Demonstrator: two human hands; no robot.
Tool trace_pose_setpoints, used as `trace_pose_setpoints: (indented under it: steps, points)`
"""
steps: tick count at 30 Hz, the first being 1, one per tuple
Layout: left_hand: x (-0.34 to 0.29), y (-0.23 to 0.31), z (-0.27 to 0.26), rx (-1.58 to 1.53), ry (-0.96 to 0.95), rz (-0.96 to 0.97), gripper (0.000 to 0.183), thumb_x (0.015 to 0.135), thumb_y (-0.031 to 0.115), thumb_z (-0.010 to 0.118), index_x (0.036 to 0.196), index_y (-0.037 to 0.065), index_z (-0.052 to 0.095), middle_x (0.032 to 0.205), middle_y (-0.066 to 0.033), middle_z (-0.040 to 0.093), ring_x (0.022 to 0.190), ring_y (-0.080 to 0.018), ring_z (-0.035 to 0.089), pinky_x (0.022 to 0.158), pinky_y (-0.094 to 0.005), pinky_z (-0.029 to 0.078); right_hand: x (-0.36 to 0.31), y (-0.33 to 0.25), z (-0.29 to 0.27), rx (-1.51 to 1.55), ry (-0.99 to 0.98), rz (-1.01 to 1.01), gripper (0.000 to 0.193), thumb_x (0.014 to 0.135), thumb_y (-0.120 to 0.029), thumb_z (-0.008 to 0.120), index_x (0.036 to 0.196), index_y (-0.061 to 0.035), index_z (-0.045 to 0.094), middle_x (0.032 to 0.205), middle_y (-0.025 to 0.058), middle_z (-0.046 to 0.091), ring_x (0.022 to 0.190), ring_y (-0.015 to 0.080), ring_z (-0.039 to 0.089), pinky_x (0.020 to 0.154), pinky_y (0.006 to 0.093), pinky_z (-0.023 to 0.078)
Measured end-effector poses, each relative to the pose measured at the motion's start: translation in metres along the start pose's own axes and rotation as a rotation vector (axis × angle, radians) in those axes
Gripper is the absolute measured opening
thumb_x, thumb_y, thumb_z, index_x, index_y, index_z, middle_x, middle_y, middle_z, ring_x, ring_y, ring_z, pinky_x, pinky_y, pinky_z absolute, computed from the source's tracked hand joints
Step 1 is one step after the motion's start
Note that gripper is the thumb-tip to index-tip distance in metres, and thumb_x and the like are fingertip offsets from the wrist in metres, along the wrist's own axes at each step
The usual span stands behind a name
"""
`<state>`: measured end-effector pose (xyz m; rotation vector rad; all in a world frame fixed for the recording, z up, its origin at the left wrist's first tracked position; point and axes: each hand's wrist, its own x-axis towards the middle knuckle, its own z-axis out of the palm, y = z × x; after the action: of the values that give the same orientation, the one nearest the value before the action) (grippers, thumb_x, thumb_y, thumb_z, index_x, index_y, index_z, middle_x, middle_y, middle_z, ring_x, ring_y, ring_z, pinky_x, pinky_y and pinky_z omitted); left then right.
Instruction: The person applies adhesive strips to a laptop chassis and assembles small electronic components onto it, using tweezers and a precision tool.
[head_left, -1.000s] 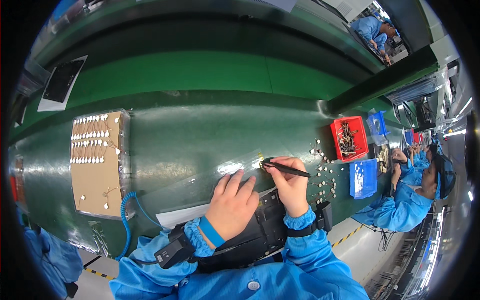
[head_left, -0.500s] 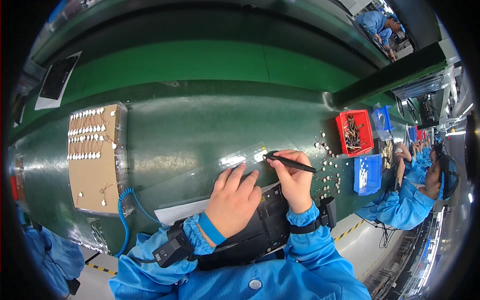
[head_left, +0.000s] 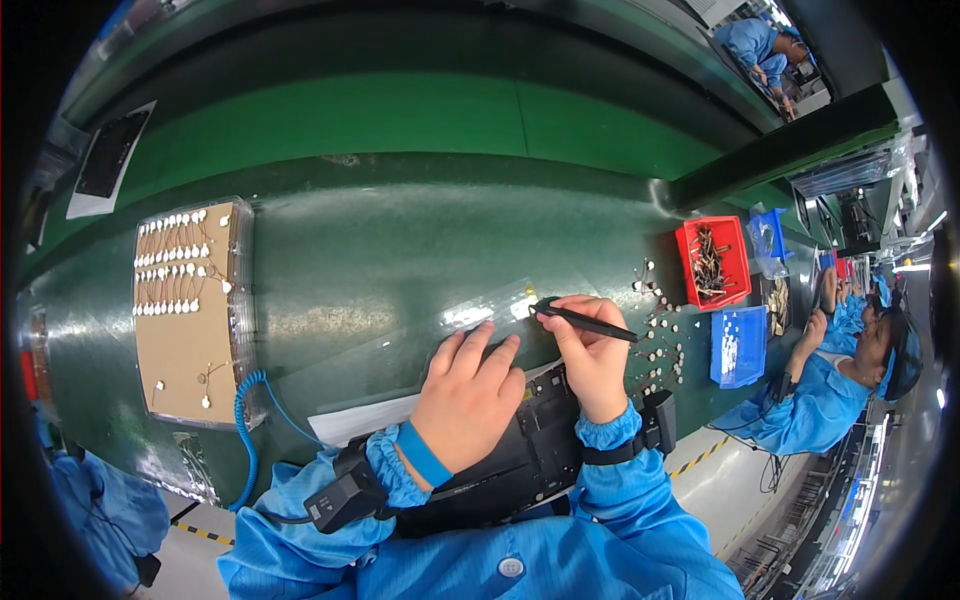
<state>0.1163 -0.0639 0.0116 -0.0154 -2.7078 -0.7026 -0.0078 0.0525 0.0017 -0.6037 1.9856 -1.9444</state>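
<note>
My left hand [head_left: 468, 400] lies palm down with fingers stretched, its fingertips on a clear plastic sheet [head_left: 480, 312] on the green bench. A blue strap circles that wrist. My right hand [head_left: 594, 362] pinches a black pen-shaped tool [head_left: 598, 325]. The tool's tip points left, by the right end of the clear sheet, close to a small yellowish spot; whether it touches cannot be seen. Below both hands is a black flat panel-like device [head_left: 525, 440], partly covered by my arms. White paper [head_left: 365, 418] sticks out to the left of it.
At left, a tan board [head_left: 185, 350] bears rows of small white discs with wires, beside a coiled blue cord [head_left: 240, 440]. Loose discs [head_left: 660, 325] lie right of my hand. Beyond are a red bin [head_left: 735, 265] and a blue bin [head_left: 752, 365]. A co-worker [head_left: 830, 380] sits right.
My hands and the black tool stay nearly in place. The view has shifted slightly. At the right, the co-worker's hands have moved.
</note>
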Motion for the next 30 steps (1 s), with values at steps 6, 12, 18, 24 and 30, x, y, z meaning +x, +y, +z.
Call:
trace_pose_setpoints:
  steps: [6,12,18,24,30]
  points:
    - [0.001,-0.001,0.001,0.005,0.007,0.005,0.019,0.070,0.013,0.058,0.089,0.007,0.059,0.114,-0.0113,0.053,0.112,-0.0332,0.044,0.093,-0.0480,0.036,0.001,-0.002,0.000,0.031,0.003,0.014,0.015,0.078,0.010,0.057,0.089,0.0043,0.048,0.097,0.0161,0.056,0.087,0.0200,0.060,0.078,0.0287,0.050]
    - [0.003,-0.004,0.000,-0.062,0.060,0.013,0.019,0.066,0.010,0.061,0.085,0.005,0.060,0.109,-0.0115,0.054,0.107,-0.0333,0.046,0.089,-0.0441,0.038,-0.005,-0.027,-0.001,0.150,0.074,0.041,0.016,0.078,0.011,0.057,0.089,0.0035,0.047,0.094,0.0162,0.057,0.087,0.0206,0.059,0.079,0.0316,0.051]
    - [-0.002,-0.008,-0.019,-0.053,-0.105,-0.125,0.013,0.063,0.011,0.065,0.073,0.005,0.059,0.092,-0.0080,0.056,0.091,-0.0289,0.051,0.074,-0.0380,0.044,-0.049,-0.053,0.000,0.247,0.038,0.039,0.019,0.078,0.012,0.055,0.090,0.0024,0.045,0.093,0.0168,0.057,0.086,0.0210,0.059,0.078,0.0349,0.052]
    - [-0.015,-0.022,-0.026,-0.143,-0.094,-0.185,0.016,0.069,0.005,0.060,0.085,0.006,0.057,0.084,-0.0117,0.057,0.081,-0.0319,0.055,0.070,-0.0398,0.045,-0.078,-0.028,0.013,0.196,0.045,0.195,0.020,0.078,0.010,0.056,0.091,0.0028,0.043,0.088,0.0178,0.060,0.078,0.0212,0.063,0.074,0.0321,0.053]
    - [-0.020,-0.026,-0.026,-0.301,0.003,-0.120,0.016,0.067,0.006,0.063,0.082,0.007,0.058,0.086,-0.0089,0.058,0.080,-0.0297,0.055,0.069,-0.0389,0.045,-0.078,-0.019,0.015,0.102,0.016,0.166,0.022,0.077,0.009,0.060,0.090,0.0019,0.044,0.090,0.0170,0.061,0.082,0.0184,0.062,0.073,0.0273,0.052]
